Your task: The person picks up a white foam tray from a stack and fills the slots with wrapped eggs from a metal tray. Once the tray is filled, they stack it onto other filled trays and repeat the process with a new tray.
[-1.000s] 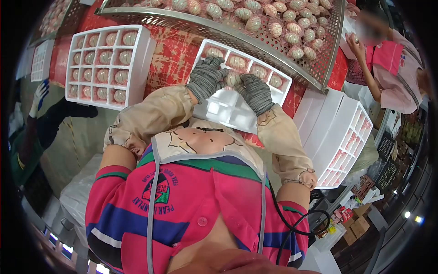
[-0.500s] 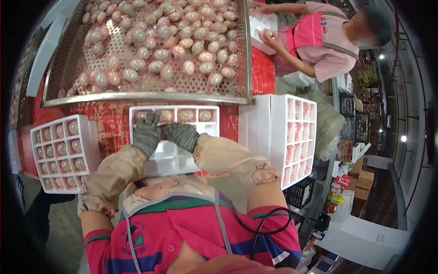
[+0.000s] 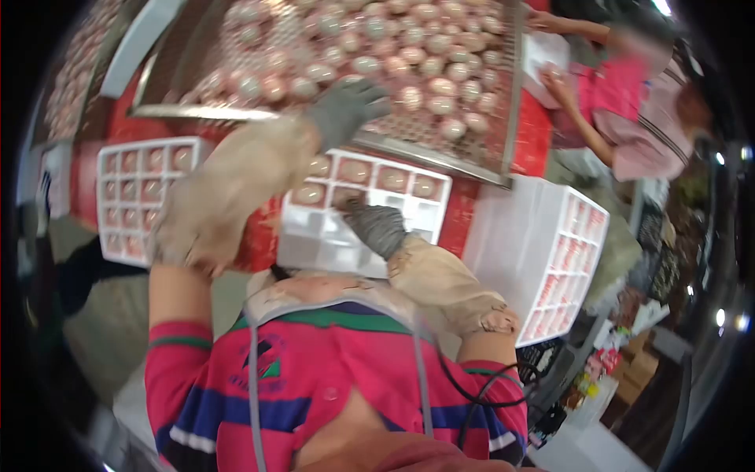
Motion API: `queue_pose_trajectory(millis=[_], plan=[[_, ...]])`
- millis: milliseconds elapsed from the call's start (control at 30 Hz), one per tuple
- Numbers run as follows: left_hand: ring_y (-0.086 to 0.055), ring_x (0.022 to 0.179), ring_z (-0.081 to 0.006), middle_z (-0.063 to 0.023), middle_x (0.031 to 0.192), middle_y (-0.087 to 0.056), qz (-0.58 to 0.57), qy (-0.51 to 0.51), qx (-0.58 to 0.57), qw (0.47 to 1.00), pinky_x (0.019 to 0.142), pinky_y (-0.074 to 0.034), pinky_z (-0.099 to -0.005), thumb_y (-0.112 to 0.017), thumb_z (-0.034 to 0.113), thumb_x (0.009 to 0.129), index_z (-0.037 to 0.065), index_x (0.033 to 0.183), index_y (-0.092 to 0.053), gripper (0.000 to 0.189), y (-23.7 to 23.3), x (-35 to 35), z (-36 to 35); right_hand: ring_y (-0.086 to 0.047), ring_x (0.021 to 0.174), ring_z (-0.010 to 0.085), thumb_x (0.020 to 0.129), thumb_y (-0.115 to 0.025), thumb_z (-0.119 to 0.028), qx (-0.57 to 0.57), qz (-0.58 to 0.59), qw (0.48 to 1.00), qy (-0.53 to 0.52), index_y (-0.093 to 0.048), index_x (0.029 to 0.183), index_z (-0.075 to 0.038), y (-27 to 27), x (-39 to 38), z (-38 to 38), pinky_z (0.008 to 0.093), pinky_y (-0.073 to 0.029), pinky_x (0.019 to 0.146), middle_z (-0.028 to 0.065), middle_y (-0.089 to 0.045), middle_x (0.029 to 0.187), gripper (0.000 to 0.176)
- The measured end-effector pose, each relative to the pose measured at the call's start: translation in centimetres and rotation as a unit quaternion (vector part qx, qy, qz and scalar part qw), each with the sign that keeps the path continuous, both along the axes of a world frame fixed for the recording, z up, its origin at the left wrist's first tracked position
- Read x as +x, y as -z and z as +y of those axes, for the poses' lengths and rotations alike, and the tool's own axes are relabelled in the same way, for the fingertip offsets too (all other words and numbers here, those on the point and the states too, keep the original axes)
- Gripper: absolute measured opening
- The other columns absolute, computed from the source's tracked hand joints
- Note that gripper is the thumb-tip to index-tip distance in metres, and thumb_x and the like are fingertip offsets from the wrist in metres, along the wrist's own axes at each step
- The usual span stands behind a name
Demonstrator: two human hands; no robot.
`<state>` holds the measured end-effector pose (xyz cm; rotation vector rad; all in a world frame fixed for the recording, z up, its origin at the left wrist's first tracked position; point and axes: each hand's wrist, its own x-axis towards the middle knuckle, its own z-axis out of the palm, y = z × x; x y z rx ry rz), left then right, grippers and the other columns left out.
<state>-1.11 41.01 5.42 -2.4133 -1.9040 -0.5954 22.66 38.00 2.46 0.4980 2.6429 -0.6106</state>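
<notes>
My left hand, in a grey glove, reaches over the near rim of a perforated metal tray. Its fingers stretch out above the eggs and hold nothing I can see. Many eggs in clear, pink-printed wrap lie loose in the tray. My right hand, also gloved, is inside a white foam box with square compartments. Its fingertips close on a wrapped egg at a second-row compartment, partly covered by the glove. Eggs fill the far row, and another egg sits in the second row at left.
A filled foam box stands tilted at left. Stacked foam boxes stand at right, the outer one filled. A co-worker handles a white box beyond the tray's right side. Red table surface shows between boxes.
My left hand has left the foam box and moved up over the egg tray. My right hand stays in the box, and an egg now sits in the second row. The view has shifted.
</notes>
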Motion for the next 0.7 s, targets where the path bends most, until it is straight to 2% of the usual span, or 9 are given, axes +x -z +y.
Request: queue_pose_trajectory(millis=[133, 233, 367, 433, 467, 500, 533, 600, 700], plan=[[-0.044, 0.123, -0.0271, -0.0077, 0.129, -0.051, 0.184, 0.068, -0.300, 0.934, 0.099, -0.036, -0.0467, -0.059, 0.020, 0.079, 0.023, 0.114, -0.060, 0.035, 5.8, -1.4, 8.5, -0.065, 0.068, 0.0311, 0.095, -0.036, -0.042, 0.000, -0.026, 1.000, 0.007, -0.045, 0.129, -0.006, 1.6, 0.2, -0.2, 0.0472, -0.049, 0.059, 0.0132, -0.068, 0.083, 0.051], [-0.052, 0.111, -0.0265, -0.0067, 0.121, -0.057, 0.210, 0.019, -0.201, 0.957, 0.090, -0.046, -0.0436, -0.055, 0.036, 0.081, 0.028, 0.110, -0.063, 0.031, 8.9, -1.4, 9.8, -0.065, 0.071, 0.0304, 0.094, -0.038, -0.041, -0.006, 0.013, 0.999, 0.040, -0.048, 0.128, -0.009, 2.0, 1.0, -0.2, 0.0450, -0.050, 0.061, 0.0127, -0.068, 0.080, 0.048], [-0.061, 0.096, -0.0288, -0.0116, 0.109, -0.062, 0.128, 0.040, -0.292, 0.947, 0.080, -0.049, -0.0414, -0.066, 0.029, 0.075, 0.026, 0.111, -0.064, 0.037, 4.0, -1.7, 9.9, -0.065, 0.076, 0.0303, 0.094, -0.042, -0.040, -0.028, -0.043, 0.995, 0.084, -0.053, 0.123, -0.010, 0.4, 1.1, -0.1, 0.0425, -0.050, 0.063, 0.0125, -0.068, 0.084, 0.043], [-0.060, 0.094, -0.0280, -0.0109, 0.101, -0.061, 0.028, -0.017, -0.185, 0.982, 0.084, -0.047, -0.0372, -0.071, 0.017, 0.070, 0.013, 0.114, -0.061, 0.046, 2.1, -1.2, 7.0, -0.065, 0.069, 0.0291, 0.090, -0.055, -0.032, 0.007, 0.179, 0.976, 0.121, -0.062, 0.111, -0.008, 2.2, 2.5, 0.0, 0.0393, -0.050, 0.058, 0.0165, -0.067, 0.084, 0.033], [-0.060, 0.094, -0.0237, -0.0086, 0.103, -0.062, -0.158, -0.064, -0.194, 0.966, 0.081, -0.048, -0.0345, -0.071, 0.015, 0.072, 0.011, 0.117, -0.059, 0.047, 0.9, -0.9, 6.0, -0.065, 0.066, 0.0224, 0.089, -0.059, -0.028, 0.012, 0.309, 0.941, 0.139, -0.064, 0.105, -0.006, 3.0, 3.1, 0.2, 0.0345, -0.050, 0.057, 0.0131, -0.068, 0.081, 0.028], [-0.060, 0.093, -0.0194, -0.0064, 0.104, -0.062, -0.338, -0.105, -0.196, 0.914, 0.079, -0.049, -0.0319, -0.070, 0.013, 0.074, 0.008, 0.119, -0.058, 0.048, -0.3, -0.5, 5.1, -0.065, 0.066, 0.0224, 0.089, -0.059, -0.028, 0.017, 0.312, 0.939, 0.143, -0.064, 0.105, -0.006, 3.3, 3.5, 0.8, 0.0345, -0.050, 0.057, 0.0131, -0.068, 0.081, 0.028], [-0.060, 0.093, -0.0194, -0.0064, 0.104, -0.062, -0.339, -0.099, -0.195, 0.915, 0.079, -0.049, -0.0319, -0.070, 0.013, 0.074, 0.008, 0.119, -0.058, 0.048, -1.6, 0.2, 3.7, -0.064, 0.064, 0.0187, 0.090, -0.058, -0.028, -0.115, 0.298, 0.912, 0.256, -0.064, 0.104, -0.005, 3.4, 4.3, 1.4, 0.0317, -0.050, 0.057, 0.0099, -0.067, 0.078, 0.027], [-0.059, 0.091, -0.0120, -0.0039, 0.108, -0.062, -0.700, -0.031, -0.199, 0.685, 0.073, -0.049, -0.0275, -0.069, 0.009, 0.076, 0.004, 0.124, -0.055, 0.050, -3.5, 2.2, 0.1, -0.061, 0.069, 0.0140, 0.092, -0.057, -0.027, -0.323, 0.276, 0.807, 0.409, -0.059, 0.113, -0.003, 1.7, 6.2, 2.7, 0.0274, -0.050, 0.061, 0.0076, -0.065, 0.079, 0.032], [-0.059, 0.087, -0.0113, -0.0063, 0.108, -0.062, -0.701, -0.026, -0.387, 0.599, 0.069, -0.050, -0.0261, -0.067, 0.006, 0.079, 0.000, 0.125, -0.053, 0.049, -4.4, 4.6, -3.5, -0.057, 0.073, 0.0114, 0.090, -0.061, -0.026, -0.459, 0.377, 0.683, 0.426, -0.045, 0.131, -0.002, -3.8, 6.0, 4.2, 0.0234, -0.049, 0.062, 0.0063, -0.060, 0.080, 0.049]])
